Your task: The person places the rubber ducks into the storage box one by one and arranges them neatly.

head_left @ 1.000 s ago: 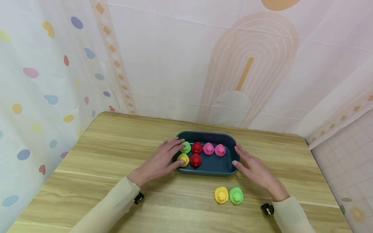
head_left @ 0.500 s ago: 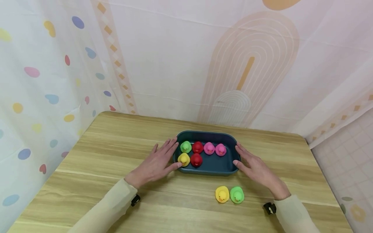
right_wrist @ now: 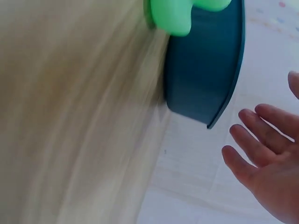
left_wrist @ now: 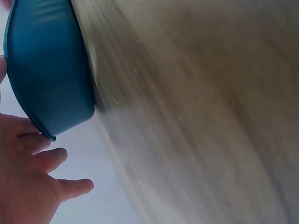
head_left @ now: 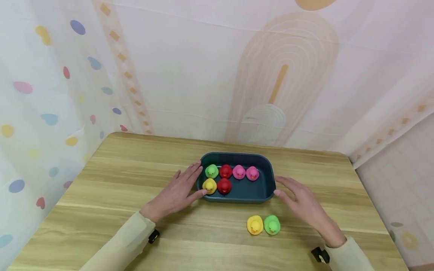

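Note:
A dark teal oblong tray (head_left: 249, 198) stands on the table with several rubber ducks in its left and back parts. Those are a green duck (head_left: 211, 171), a yellow duck (head_left: 210, 186), two red ducks and two pink ones. My left hand (head_left: 174, 195) touches the tray's left rim, its fingers (left_wrist: 30, 128) fairly straight and the thumb by the front left corner. Just off the tray's right end is my right hand (head_left: 306, 207), fingers spread, a gap showing in the right wrist view. In front of the tray sit another yellow duck (head_left: 255, 225) and green duck (head_left: 272, 225).
The wooden table (head_left: 112, 180) extends on both sides of the tray and towards me. Behind it hangs a patterned curtain (head_left: 190, 75), which also runs along the left. Each wrist carries a small black strap piece (head_left: 154, 236).
My left hand has drawn back from above the ducks to the tray's left rim. The right hand has come away from the right rim, outward. The ducks keep their places in the tray.

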`<state>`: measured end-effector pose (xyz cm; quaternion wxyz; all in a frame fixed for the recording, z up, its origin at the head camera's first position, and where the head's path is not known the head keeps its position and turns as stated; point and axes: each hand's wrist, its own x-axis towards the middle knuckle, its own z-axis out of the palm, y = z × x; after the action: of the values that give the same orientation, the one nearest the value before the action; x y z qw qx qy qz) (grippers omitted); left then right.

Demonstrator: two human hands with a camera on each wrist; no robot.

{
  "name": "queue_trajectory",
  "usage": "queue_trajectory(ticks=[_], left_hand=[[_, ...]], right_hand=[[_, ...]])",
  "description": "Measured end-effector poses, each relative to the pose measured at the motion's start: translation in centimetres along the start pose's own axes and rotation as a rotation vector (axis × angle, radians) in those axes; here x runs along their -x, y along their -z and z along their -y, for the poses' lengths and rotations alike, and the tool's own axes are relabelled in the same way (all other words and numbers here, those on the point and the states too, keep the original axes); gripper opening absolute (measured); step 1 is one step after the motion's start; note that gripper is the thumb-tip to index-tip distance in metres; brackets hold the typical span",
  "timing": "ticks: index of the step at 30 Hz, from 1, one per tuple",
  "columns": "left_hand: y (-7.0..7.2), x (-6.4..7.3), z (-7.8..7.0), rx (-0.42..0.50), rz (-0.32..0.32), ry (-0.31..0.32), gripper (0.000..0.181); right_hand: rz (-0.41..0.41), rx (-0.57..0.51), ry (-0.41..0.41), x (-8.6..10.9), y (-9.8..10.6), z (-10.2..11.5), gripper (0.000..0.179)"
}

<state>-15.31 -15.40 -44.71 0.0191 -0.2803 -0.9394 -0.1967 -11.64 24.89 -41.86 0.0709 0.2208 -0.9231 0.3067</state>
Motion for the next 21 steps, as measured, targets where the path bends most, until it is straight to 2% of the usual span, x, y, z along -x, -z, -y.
queue_trajectory(ticks=[3, 7, 10, 17, 21], left_hand=[[0.0, 0.0, 0.1, -0.001, -0.002, -0.006, 0.083], [0.1, 0.1, 0.2, 0.004, -0.008, -0.016, 0.083], [0.1, 0.1, 0.2, 0.007, -0.014, -0.019, 0.083], [0.2, 0.2, 0.3, 0.004, 0.002, -0.006, 0.083], [0.2, 0.3, 0.4, 0.009, 0.007, 0.001, 0.083]], right_hand=[[-0.038, -0.016, 0.008, 0.7, 0.0, 0.4, 0.035], [-0.034, -0.025, -0.007, 1.7, -0.1, 0.9, 0.030], [-0.004, -0.042, -0.032, 2.5, -0.2, 1.2, 0.029], [0.067, -0.180, -0.061, 3.7, -1.0, 1.5, 0.025], [0.135, -0.235, -0.099, 4.1, -1.4, 1.4, 0.028]])
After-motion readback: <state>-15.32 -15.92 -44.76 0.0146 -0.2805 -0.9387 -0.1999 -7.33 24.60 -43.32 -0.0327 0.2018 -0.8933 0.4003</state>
